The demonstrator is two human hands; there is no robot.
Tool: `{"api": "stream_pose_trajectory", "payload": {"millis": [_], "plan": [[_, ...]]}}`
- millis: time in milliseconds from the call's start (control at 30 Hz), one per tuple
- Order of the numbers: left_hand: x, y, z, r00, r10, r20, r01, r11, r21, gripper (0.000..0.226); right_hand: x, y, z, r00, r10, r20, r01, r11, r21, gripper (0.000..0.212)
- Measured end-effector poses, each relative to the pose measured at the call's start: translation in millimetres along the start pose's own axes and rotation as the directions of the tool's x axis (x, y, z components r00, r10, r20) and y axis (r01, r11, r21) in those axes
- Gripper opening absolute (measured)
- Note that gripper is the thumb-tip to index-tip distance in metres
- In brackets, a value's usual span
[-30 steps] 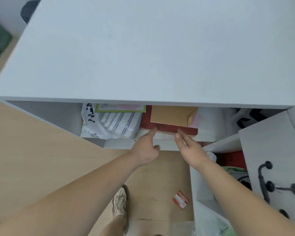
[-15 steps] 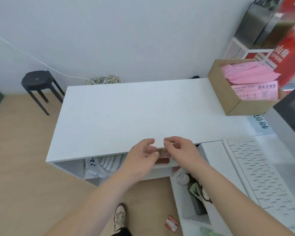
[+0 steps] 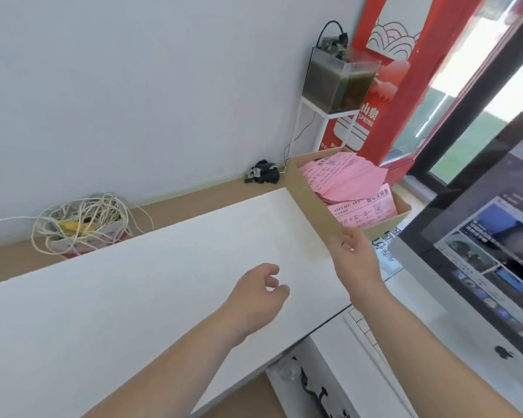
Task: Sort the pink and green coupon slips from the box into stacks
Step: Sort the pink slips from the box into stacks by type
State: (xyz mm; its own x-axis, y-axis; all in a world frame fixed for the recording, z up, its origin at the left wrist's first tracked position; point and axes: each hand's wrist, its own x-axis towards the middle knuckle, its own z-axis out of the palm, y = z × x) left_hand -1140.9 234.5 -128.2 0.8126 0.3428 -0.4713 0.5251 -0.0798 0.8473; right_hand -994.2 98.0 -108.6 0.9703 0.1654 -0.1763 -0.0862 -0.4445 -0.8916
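A tangle of white cord point(image 3: 85, 224) lies on the floor by the wall. A murky tank point(image 3: 338, 82) sits on a white stand point(image 3: 323, 125). A lit monitor point(image 3: 480, 236) stands at right.

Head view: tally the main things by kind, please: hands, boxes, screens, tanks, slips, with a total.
Hands: 2, left hand, right hand
Cardboard box: 1
Computer screen: 1
Fish tank: 1
Pink slips: overlapping in the box, cannot be counted; no green ones show
Total counted: 5

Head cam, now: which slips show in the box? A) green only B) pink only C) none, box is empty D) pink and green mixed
B: every slip showing in the cardboard box belongs to the pink slips; no green one is visible on top.
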Motion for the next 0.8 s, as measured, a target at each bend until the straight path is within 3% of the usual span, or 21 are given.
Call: {"api": "stream_pose_trajectory", "payload": {"millis": [100,300,400,600,800], "plan": [[48.0,36.7,22.0,0.999,0.008,0.043,-0.007,1.000,-0.005,0.054,41.0,3.6,-18.2,0.998,-0.036,-0.060,0.033,0.998,-0.061,0.048],[149.1,96.1,69.7,1.000,-0.012,0.006,0.013,0.999,-0.030,0.076,111.8,25.0,-36.3,0.974,-0.228,0.013,0.215,0.897,-0.386,0.039],[189.4,110.6,86.5,0.998,0.003,-0.065,-0.001,0.999,0.040,0.060,132.3,41.5,-32.4,0.962,-0.268,0.050,0.261,0.851,-0.457,0.046],[225.5,97.7,107.5,0.995,0.002,-0.098,0.000,1.000,0.024,0.060,143.7,51.3,-36.3,0.974,-0.225,-0.001,0.195,0.845,-0.498,0.043],[207.3,78.8,66.5,0.986,0.057,-0.158,-0.035,0.990,0.136,0.033,160.7,52.1,-29.4,0.986,-0.163,0.019,0.139,0.766,-0.628,0.063]]}}
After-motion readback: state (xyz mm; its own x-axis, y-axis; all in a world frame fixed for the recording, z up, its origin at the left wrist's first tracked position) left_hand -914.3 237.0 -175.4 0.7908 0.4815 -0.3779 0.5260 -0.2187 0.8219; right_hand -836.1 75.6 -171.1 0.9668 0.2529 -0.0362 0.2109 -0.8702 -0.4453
